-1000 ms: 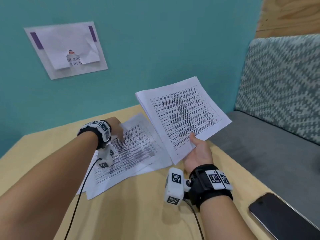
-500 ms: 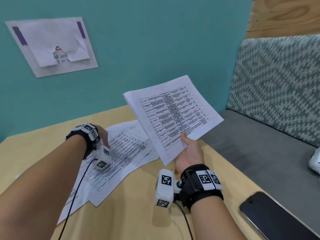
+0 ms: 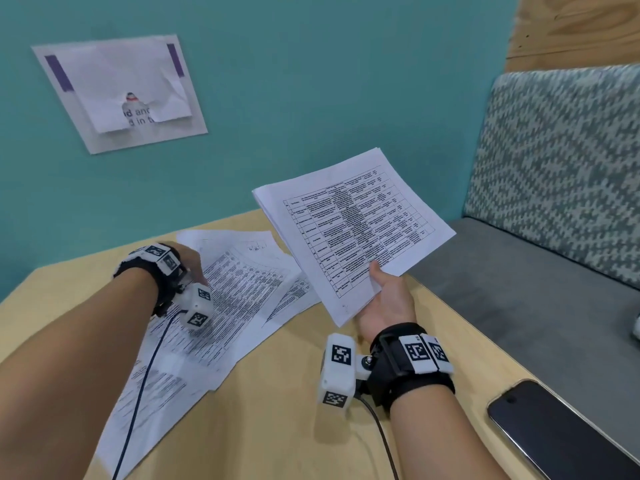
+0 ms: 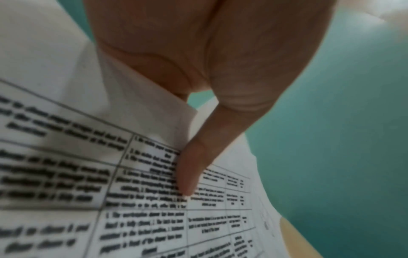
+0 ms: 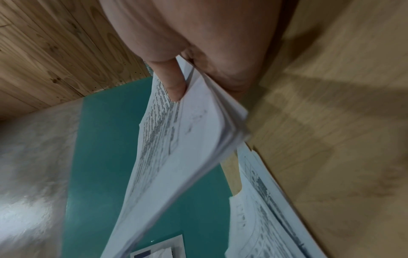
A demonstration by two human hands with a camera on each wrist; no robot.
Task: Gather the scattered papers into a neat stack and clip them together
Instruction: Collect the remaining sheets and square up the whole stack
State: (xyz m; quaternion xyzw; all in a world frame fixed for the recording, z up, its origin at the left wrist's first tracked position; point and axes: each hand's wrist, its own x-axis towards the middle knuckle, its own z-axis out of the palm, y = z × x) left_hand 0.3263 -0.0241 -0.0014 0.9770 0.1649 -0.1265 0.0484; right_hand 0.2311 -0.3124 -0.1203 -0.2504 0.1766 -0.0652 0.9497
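Head view: right hand (image 3: pixel 388 303) holds stack (image 3: pixel 353 230); left hand (image 3: pixel 188 261) pinches loose papers (image 3: pixel 249 289)

Bare bench (image 3: pixel 277 410) lies open at 6 o'clock, between the two forearms. From 9 to 11 o'clock, loose sheets (image 3: pixel 242 289) cover the surface. A held stack (image 3: pixel 353 230) hangs in the air at 12 to 1 o'clock. A phone (image 3: pixel 554 431) sits at 4 o'clock by the bench edge. The wall (image 3: pixel 311 81) closes the far side.
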